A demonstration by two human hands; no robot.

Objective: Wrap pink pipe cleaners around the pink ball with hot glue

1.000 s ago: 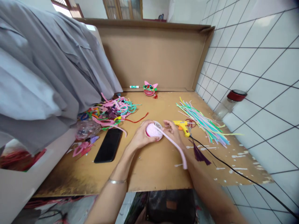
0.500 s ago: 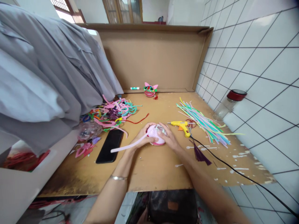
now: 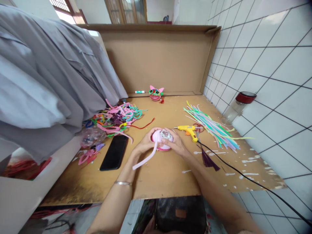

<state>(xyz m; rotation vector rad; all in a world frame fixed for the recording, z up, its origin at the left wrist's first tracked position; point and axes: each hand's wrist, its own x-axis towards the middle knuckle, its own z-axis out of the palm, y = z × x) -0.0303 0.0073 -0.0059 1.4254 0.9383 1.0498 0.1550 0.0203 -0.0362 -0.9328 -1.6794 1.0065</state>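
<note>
Both my hands hold a small round ball (image 3: 162, 140) wrapped in pink pipe cleaner, just above the brown cardboard work surface (image 3: 158, 175). My left hand (image 3: 144, 145) cups its left side, fingers curled round it. My right hand (image 3: 175, 143) grips its right side and top, fingers pressed on the wrapping. A loose pink pipe cleaner tail (image 3: 145, 158) hangs from the ball down to the left, over my left wrist. A thin silver bangle (image 3: 122, 183) sits on my left forearm.
A black phone (image 3: 114, 152) lies left of my hands, a yellow glue gun (image 3: 188, 130) with black cord right. Pipe cleaner piles lie at left (image 3: 116, 117) and right (image 3: 212, 128). A pink cat-face figure (image 3: 156, 93) stands at the cardboard back wall. Grey cloth (image 3: 44, 81) hangs left; a red-lidded jar (image 3: 237, 105) rests by the tiles.
The pipe cleaner tail swung from the right side, across to the far left, and now hangs lower left. My right hand moved onto the ball's top. The ball turned in my hands.
</note>
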